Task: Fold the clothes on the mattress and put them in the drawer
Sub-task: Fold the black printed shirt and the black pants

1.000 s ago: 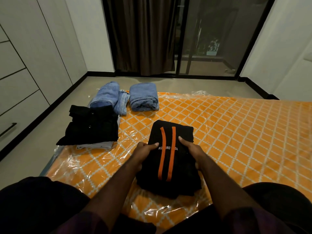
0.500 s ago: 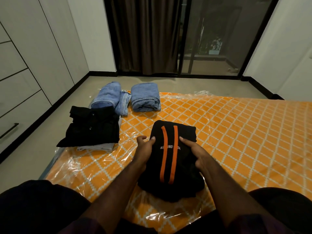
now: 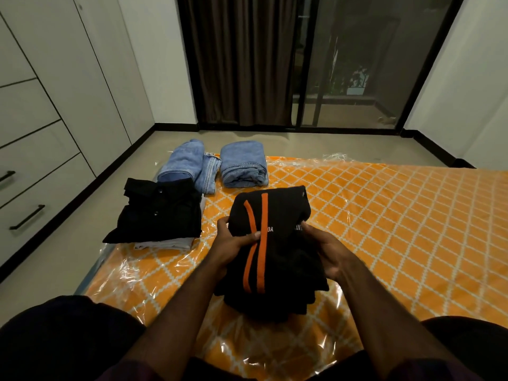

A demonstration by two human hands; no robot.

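The folded black garment with two orange stripes [image 3: 270, 248] looks thick and loosely layered, so its lower folds could slump open if the grip stays only at the side edges. It sits between the two hands above the orange diamond-patterned mattress under clear plastic [image 3: 398, 221]. The left hand [image 3: 233, 242] pinches its left edge, thumb on top, and the right hand [image 3: 325, 247] curls round its right edge.
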